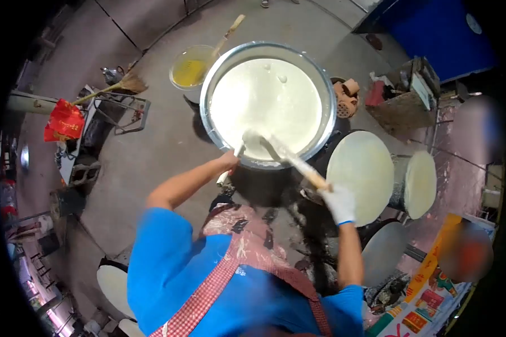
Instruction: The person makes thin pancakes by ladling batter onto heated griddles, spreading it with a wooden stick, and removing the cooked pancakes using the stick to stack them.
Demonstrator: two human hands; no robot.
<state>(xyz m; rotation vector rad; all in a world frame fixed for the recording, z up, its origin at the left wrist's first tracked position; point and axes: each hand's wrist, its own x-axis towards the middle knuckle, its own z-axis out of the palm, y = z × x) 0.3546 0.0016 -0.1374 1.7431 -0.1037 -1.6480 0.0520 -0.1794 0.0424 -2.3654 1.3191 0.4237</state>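
A wide metal tub (207, 84) of pale, creamy batter (264, 95) stands in front of me. My left hand (229, 161), bare, is closed around a white-handled tool (239, 150) at the tub's near rim. My right hand (338, 203) wears a white glove and grips a long wooden-handled tool (306, 170) coated with batter towards its far end. The two tools come together over the near side of the batter, where their heads are blurred, so I cannot tell their exact kind. Beside my right hand lies a round griddle covered by a pale sheet (361, 174).
Behind the tub's left side is a bucket of yellow liquid (189, 72) with a wooden-handled brush (229, 35). Another pale-topped round griddle (420, 184) and a bare grey one (385, 253) are at right. Hollow bricks (346, 96) sit beside the tub; a broom (130, 84) is at left.
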